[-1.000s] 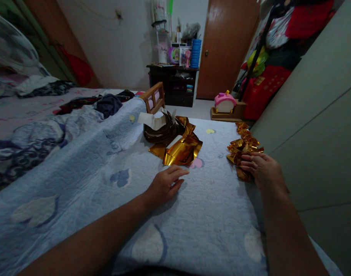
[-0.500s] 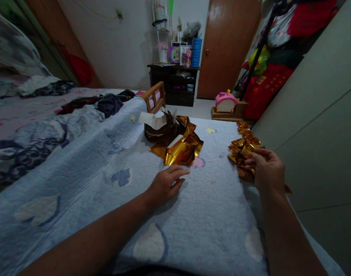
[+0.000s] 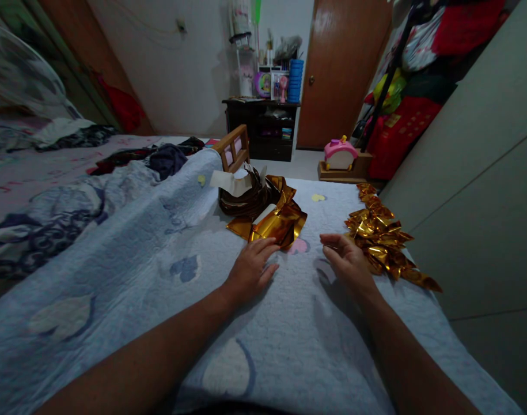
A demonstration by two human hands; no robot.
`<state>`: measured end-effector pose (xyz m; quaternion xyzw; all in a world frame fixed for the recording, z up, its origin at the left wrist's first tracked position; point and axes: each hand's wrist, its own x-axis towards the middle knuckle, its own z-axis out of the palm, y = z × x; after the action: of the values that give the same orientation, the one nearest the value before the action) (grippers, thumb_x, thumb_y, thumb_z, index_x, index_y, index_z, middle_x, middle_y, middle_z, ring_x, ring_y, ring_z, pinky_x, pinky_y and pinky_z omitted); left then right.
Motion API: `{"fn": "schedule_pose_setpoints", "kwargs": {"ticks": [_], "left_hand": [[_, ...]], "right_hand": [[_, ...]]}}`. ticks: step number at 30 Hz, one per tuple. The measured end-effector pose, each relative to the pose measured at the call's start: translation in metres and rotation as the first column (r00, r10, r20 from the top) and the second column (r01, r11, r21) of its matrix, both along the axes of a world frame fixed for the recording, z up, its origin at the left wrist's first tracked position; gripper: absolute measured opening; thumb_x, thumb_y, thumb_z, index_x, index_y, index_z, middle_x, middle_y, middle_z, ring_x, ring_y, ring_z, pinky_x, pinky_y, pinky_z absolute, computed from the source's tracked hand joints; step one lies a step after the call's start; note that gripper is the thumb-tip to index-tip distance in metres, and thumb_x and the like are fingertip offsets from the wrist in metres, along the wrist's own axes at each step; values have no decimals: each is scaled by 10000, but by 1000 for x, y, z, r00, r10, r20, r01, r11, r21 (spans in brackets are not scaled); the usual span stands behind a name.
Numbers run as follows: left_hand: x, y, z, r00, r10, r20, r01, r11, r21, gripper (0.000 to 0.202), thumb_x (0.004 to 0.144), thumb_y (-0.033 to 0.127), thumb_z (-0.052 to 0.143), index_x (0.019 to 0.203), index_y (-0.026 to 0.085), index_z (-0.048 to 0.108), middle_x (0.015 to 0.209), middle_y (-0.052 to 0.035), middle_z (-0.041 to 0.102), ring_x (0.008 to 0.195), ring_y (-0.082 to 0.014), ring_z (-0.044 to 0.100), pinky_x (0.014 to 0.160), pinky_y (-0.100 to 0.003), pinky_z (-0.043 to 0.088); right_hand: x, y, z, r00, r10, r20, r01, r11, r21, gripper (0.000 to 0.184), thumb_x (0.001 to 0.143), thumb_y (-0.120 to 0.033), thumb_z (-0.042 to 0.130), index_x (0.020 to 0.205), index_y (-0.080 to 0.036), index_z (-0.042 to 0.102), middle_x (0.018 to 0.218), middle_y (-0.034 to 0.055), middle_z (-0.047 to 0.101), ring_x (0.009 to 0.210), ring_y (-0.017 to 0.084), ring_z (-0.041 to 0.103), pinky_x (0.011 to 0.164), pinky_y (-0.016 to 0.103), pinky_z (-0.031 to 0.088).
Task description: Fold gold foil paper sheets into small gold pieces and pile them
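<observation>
My left hand (image 3: 252, 266) reaches the near edge of some shiny gold foil sheets (image 3: 277, 226), its fingertips at the foil and its fingers apart. Nothing shows in its grasp. Against those sheets leans a curled stack of dark-edged paper (image 3: 241, 199) with pale backing flaps. My right hand (image 3: 347, 259) hovers over the quilt, holding nothing, with thumb and fingers apart. Just right of it lies a heap of folded, pointed gold foil pieces (image 3: 382, 236), stretching along the bed's right side.
A pale blue quilt (image 3: 289, 334) with heart shapes covers the bed. Rumpled clothes (image 3: 168, 158) lie to the left. Beyond the foot are a small wooden rail (image 3: 235, 147), a dark cabinet (image 3: 263, 129) and a pink toy (image 3: 340, 154). A pale panel (image 3: 483, 202) borders the right.
My right hand has left the folded gold pieces and swung left over the quilt. My left hand has moved slightly forward to the gold sheets.
</observation>
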<state>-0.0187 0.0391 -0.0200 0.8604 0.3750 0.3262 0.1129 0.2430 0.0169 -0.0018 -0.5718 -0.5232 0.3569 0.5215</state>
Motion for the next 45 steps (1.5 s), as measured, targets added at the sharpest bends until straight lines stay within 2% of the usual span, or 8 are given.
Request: {"fn": "schedule_pose_setpoints", "kwargs": {"ticks": [4,7,12,21,28,32,39,45], "left_hand": [[2,2,-7,996,-5,-94,1,999,-41,485,907,227,650,1371,128,548,1459,-185,546,1359,-324,502,1134,-553,425],[3,3,-10,986,15,-167,-25,998,-59,541,915,266,643,1418,126,500,1507,-192,500,1412,-329,449,1171,-563,377],[7,4,-13,966,51,-254,-69,996,-63,598,936,325,627,1480,153,446,1565,-185,430,1482,-337,353,1209,-575,302],[14,2,-4,945,18,-327,-58,992,-112,598,937,344,656,1496,247,468,1619,-170,341,1504,-377,296,1190,-611,292],[14,3,-8,930,-9,-367,-44,990,-135,600,976,361,575,1511,145,408,1573,-178,435,1487,-325,353,1214,-592,255],[14,4,-11,940,-20,-340,-20,993,-113,628,966,340,569,1521,123,373,1558,-200,445,1482,-338,359,1207,-601,258],[12,2,-9,964,-158,-213,148,987,-61,656,932,237,577,1534,131,341,1538,-196,455,1450,-325,392,1204,-563,314],[12,2,-7,952,-284,-113,280,959,-45,619,909,165,563,1504,185,392,1514,-161,480,1404,-301,442,1175,-544,378]], "right_hand": [[-11,-2,-14,951,134,279,-166,982,95,275,853,-356,658,1108,-256,668,1288,110,661,1230,298,591,1102,540,420],[-14,-1,-27,883,183,432,-260,957,125,421,879,-358,621,1279,-229,606,1415,150,588,1329,312,536,1148,556,382],[-14,1,-39,762,159,628,-295,948,118,529,905,-380,581,1396,-187,544,1474,177,544,1382,329,491,1164,566,372],[-16,2,-40,629,139,765,-310,947,83,523,873,-347,612,1353,-140,589,1443,203,569,1366,348,495,1134,577,395],[-16,2,-39,620,140,772,-328,940,93,524,859,-315,631,1342,-118,589,1438,202,573,1358,345,498,1135,563,395],[-16,3,-39,655,140,742,-330,937,114,515,855,-321,635,1328,-122,592,1412,201,590,1332,350,516,1119,568,407],[-18,3,-31,800,95,593,-250,950,185,454,914,-316,594,1348,-186,559,1250,156,665,1155,296,615,1009,494,496],[-27,2,-27,756,124,642,-296,941,167,482,918,-209,561,1398,-242,533,1246,115,658,1141,292,587,998,504,463]]}}
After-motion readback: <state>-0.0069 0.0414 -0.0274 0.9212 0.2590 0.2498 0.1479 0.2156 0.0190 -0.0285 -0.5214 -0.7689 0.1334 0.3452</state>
